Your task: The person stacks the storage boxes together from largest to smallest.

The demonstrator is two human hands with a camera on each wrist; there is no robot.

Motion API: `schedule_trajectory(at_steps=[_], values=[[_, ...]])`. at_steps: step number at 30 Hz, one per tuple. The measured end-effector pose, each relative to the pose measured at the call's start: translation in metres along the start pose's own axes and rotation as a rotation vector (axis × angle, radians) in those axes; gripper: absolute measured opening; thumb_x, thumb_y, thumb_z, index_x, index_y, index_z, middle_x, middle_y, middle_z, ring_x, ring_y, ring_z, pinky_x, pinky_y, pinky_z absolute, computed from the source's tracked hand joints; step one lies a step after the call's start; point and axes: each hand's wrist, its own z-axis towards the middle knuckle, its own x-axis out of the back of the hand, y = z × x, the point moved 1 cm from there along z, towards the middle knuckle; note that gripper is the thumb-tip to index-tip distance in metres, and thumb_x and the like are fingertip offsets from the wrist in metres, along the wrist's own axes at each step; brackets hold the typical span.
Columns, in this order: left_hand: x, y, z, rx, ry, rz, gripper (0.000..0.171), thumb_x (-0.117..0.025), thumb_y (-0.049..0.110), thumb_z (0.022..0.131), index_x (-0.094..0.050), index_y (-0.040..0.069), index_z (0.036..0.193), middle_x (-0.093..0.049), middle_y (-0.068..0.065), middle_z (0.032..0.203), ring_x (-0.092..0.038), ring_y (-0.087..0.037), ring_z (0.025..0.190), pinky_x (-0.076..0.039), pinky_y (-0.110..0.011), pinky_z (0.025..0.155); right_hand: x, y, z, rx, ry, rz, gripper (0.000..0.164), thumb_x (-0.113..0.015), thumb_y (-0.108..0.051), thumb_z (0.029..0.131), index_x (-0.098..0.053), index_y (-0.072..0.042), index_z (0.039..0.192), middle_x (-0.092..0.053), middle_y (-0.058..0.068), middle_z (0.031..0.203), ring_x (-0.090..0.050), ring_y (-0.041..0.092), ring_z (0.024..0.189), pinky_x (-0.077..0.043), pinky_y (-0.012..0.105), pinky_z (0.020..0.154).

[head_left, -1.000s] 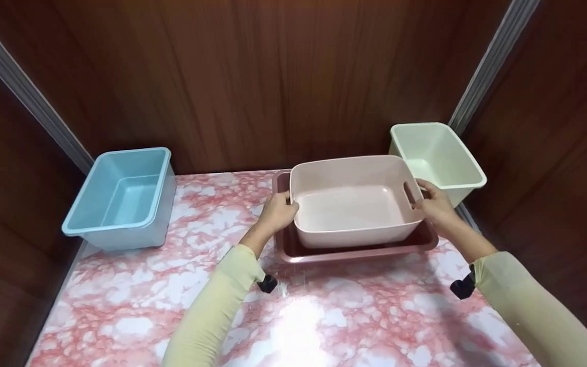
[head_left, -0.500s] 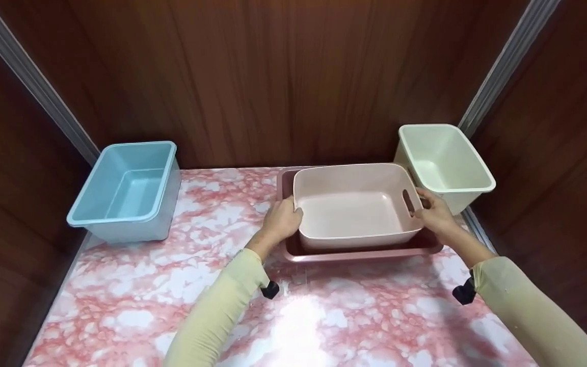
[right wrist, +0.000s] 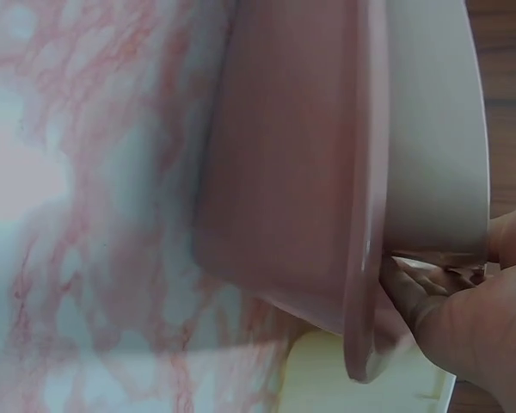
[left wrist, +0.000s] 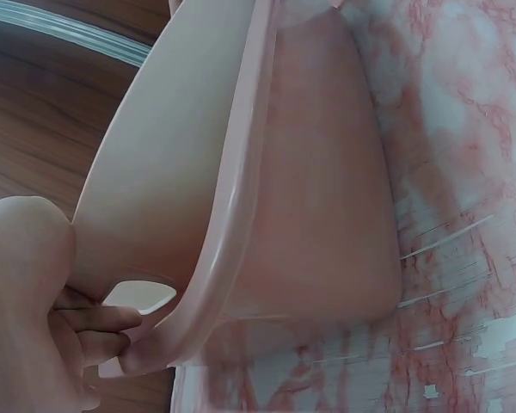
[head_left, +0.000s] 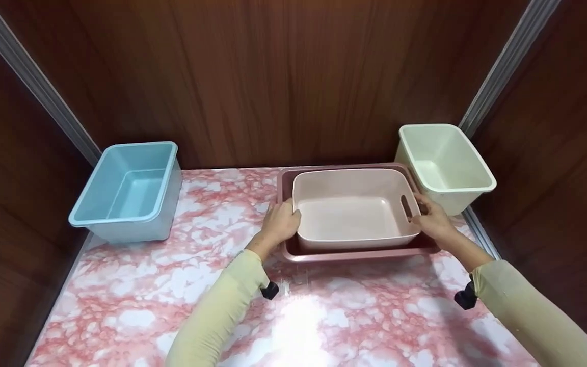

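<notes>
Lower now, the pale pink bin (head_left: 354, 216) sits between both hands (head_left: 280, 222) (head_left: 435, 223), gripped at its ends.

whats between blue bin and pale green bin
In the head view: marbled tabletop, then a dark pink tub with a light pink bin partly inside, gripped by left hand and right hand.

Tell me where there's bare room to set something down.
Bare: the red marbled tabletop in front of the rectangular dusky-pink plastic tub, and between it and the rectangular blue plastic bin. Crowded: the back right, where the rectangular pale-green plastic bin crowds that tub and the right hand gripping an oblong pink plastic basket.
</notes>
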Motion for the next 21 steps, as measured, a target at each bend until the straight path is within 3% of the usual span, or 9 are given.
schedule_trajectory(at_steps=[9,12,16,18,21], values=[[-0.001,-0.009,-0.009,0.009,0.003,0.01,0.021,-0.05,0.017,0.095,-0.064,0.004,0.103,-0.069,-0.017,0.104,-0.061,-0.035,0.109,-0.019,-0.052,0.111,-0.013,0.001,-0.005,-0.03,-0.018,-0.015,0.074,-0.046,0.019,0.078,-0.026,0.008,0.148,-0.043,0.038,0.133,-0.047,0.043,0.115,-0.05,0.023,0.078],[0.001,-0.011,-0.009,0.009,0.008,0.008,0.024,-0.049,0.017,0.094,-0.065,0.003,0.105,-0.069,-0.017,0.105,-0.061,-0.036,0.107,-0.029,-0.051,0.107,-0.015,-0.001,-0.004,-0.04,-0.022,-0.027,0.073,-0.047,0.019,0.078,-0.027,0.009,0.148,-0.043,0.038,0.133,-0.047,0.043,0.115,-0.049,0.023,0.078],[0.005,-0.009,-0.007,0.018,0.027,-0.004,0.022,-0.048,0.018,0.094,-0.065,0.004,0.1,-0.069,-0.017,0.1,-0.065,-0.037,0.097,-0.047,-0.049,0.087,-0.015,-0.007,-0.001,-0.037,-0.007,-0.022,0.072,-0.047,0.019,0.076,-0.029,0.011,0.145,-0.045,0.038,0.131,-0.048,0.042,0.111,-0.05,0.024,0.075],[0.006,-0.008,-0.006,0.021,0.047,0.013,0.02,-0.049,0.018,0.093,-0.065,0.006,0.096,-0.069,-0.017,0.099,-0.064,-0.036,0.095,-0.047,-0.048,0.081,-0.016,-0.012,0.001,-0.04,0.002,-0.017,0.071,-0.047,0.02,0.075,-0.03,0.012,0.143,-0.045,0.039,0.131,-0.048,0.042,0.11,-0.051,0.024,0.073],[0.005,-0.008,-0.005,0.037,0.068,0.066,0.02,-0.05,0.019,0.093,-0.065,0.007,0.093,-0.07,-0.015,0.101,-0.06,-0.035,0.097,-0.042,-0.047,0.083,-0.018,-0.016,0.004,-0.048,0.006,-0.02,0.07,-0.045,0.021,0.074,-0.029,0.013,0.142,-0.043,0.039,0.133,-0.048,0.042,0.108,-0.051,0.026,0.072]])
